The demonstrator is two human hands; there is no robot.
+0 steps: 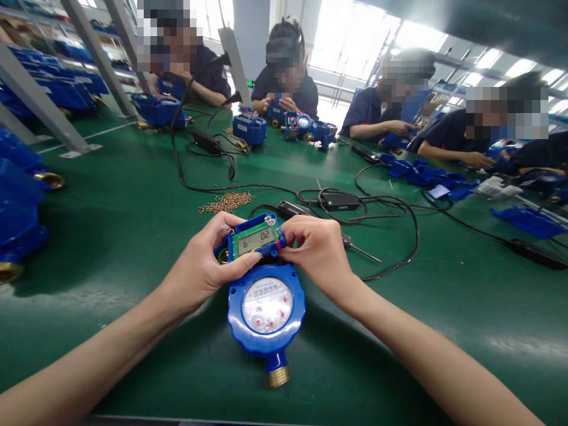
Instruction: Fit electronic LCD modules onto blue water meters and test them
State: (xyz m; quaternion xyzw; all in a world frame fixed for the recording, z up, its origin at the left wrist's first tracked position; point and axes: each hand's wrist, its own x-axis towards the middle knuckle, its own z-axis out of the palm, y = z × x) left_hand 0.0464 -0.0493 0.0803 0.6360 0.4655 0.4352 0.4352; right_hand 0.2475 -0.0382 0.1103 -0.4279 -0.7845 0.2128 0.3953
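Note:
A blue water meter (237,331) lies in front of me, its round dial facing up and its brass threaded end towards me. At its far end, an open blue housing holds a green circuit board with a grey LCD (256,239) that shows digits. My left hand (208,251) is closed around the left side of this housing, thumb along its near edge. A small spring sticks up beside those fingers. My right hand (317,245) pinches at the housing's right edge, beside a bit of red wire; its fingertips hide what is between them.
Beyond my hands lie a pile of brass screws (226,202), a black power adapter (339,201) with looping cables, and an electric screwdriver (361,248) at the right. More blue meters (18,207) stand at the left. Several co-workers (286,77) sit across the green table (133,355).

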